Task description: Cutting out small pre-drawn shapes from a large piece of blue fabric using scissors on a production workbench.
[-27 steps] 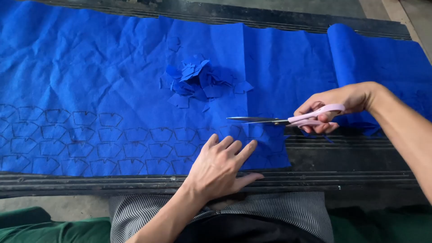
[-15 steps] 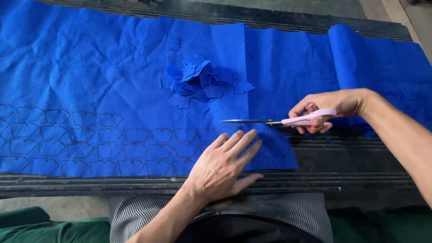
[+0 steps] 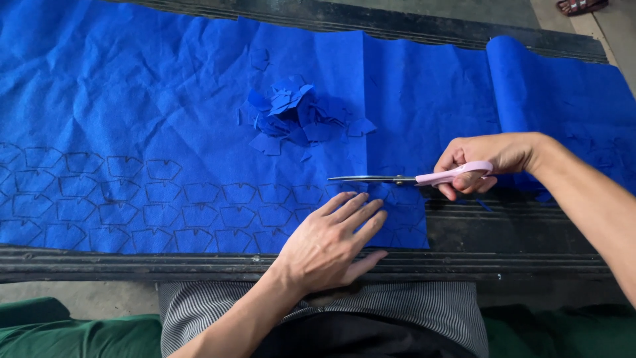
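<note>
Mid-cut: the right hand (image 3: 487,161) grips pink-handled scissors (image 3: 411,178), blades nearly closed, slicing blue felt (image 3: 132,132); the left hand (image 3: 328,242), fingers spread, pins it at six o'clock. Next, seemingly, following the drawn outlines (image 3: 165,212).

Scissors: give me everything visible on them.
The scissors have pale pink plastic handles and long, slim metal blades. They lie nearly level, tips pointing toward the person's left, blades almost closed. The right hand grips the handles. The blades sit over the blue fabric sheet at its cut edge, just beyond the flat left hand.
</note>
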